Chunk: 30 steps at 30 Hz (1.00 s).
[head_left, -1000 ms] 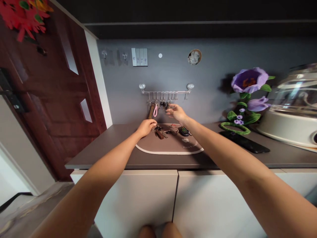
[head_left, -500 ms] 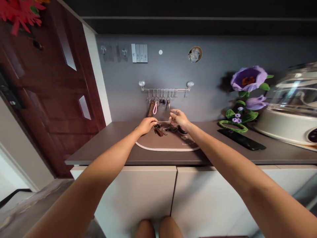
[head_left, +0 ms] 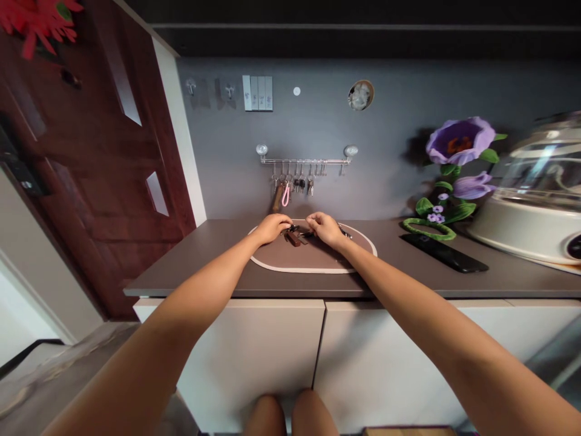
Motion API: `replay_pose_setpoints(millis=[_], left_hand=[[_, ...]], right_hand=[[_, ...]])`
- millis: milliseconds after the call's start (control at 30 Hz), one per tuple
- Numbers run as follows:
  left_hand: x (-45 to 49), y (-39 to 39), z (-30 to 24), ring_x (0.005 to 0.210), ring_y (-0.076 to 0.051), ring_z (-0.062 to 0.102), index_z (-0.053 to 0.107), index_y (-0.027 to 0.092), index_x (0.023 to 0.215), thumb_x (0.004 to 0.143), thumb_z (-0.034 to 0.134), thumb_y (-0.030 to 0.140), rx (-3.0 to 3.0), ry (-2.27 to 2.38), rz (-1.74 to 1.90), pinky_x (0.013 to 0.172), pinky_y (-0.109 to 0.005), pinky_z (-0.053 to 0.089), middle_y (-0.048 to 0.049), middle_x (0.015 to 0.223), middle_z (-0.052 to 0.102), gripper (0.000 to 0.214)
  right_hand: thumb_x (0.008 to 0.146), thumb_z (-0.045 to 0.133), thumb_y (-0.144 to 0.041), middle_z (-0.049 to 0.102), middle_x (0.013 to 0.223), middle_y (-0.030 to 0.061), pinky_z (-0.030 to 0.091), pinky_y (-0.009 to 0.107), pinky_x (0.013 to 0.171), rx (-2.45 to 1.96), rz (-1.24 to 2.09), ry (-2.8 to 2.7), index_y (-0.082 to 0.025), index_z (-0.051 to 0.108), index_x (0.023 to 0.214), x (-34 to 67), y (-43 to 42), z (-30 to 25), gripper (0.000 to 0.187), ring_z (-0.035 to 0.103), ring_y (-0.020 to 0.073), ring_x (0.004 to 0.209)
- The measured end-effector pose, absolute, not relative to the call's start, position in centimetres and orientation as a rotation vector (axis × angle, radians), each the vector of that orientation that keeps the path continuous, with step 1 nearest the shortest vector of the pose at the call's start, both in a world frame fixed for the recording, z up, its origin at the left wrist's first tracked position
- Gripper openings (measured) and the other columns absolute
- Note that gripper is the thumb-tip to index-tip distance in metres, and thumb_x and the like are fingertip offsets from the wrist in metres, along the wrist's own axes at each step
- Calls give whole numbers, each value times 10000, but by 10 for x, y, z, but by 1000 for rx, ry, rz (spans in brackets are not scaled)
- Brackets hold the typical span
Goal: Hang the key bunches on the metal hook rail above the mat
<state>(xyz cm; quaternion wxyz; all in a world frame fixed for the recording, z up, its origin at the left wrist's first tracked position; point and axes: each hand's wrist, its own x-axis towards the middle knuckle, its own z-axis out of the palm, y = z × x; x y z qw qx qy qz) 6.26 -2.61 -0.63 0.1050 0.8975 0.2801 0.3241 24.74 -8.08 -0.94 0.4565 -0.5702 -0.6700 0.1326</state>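
Lowered right hand from below hanging keys to loose keys on mat | with left hand at their left side | unclear whether pinching any in either grip | better separate one by one, gently, without dragging others

2 arms reach forward, left hand near right hand, fingers bent
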Motion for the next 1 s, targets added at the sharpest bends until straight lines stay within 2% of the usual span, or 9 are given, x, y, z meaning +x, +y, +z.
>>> replay_pose_setpoints(millis=[167, 300, 400, 533, 700, 1000], left_hand=[[62, -27, -6, 897, -173, 570, 648, 154, 925, 797, 449, 201, 2684, 825, 891, 834, -278, 409, -63, 969, 653, 241], [59, -21, -9, 933, -175, 556, 642, 162, 966, 795, 462, 230, 2730, 735, 832, 860, -282, 402, -75, 996, 632, 258], [57, -15, -13, 956, -165, 544, 633, 186, 997, 797, 469, 255, 2731, 666, 805, 890, -278, 388, -68, 1018, 614, 267], [56, -14, -12, 979, -161, 529, 638, 203, 989, 798, 479, 247, 2750, 538, 740, 916, -287, 366, -64, 1027, 611, 252], [55, -19, -6, 966, -158, 531, 662, 212, 918, 788, 499, 219, 2799, 401, 577, 905, -280, 360, -57, 994, 625, 209], [55, -21, -7, 893, -177, 521, 630, 196, 881, 682, 607, 220, 2791, 601, 646, 818, -299, 387, -40, 934, 597, 202]], right_hand=[[821, 448, -264, 631, 673, 40, 380, 232, 663, -1543, -24, -1855, -160, 603, 788, 241, -87, -12, 189, 549, 130, 637], [829, 429, -236, 660, 803, 100, 379, 248, 679, -1551, -156, -1983, -154, 618, 801, 237, -92, -15, 208, 578, 170, 727], [824, 430, -207, 664, 858, 112, 384, 254, 718, -1552, -188, -2034, -156, 627, 811, 235, -94, -17, 204, 586, 184, 792], [802, 448, -157, 662, 886, 97, 395, 253, 766, -1517, -146, -2021, -157, 629, 826, 241, -100, -14, 183, 585, 174, 833], [783, 452, -137, 653, 899, 75, 419, 274, 785, -1508, -1, -1734, -157, 607, 874, 262, -104, -7, 181, 584, 151, 816], [754, 476, -178, 647, 842, 47, 458, 276, 729, -1397, 180, -1433, -154, 589, 878, 278, -98, -4, 169, 582, 113, 676]])
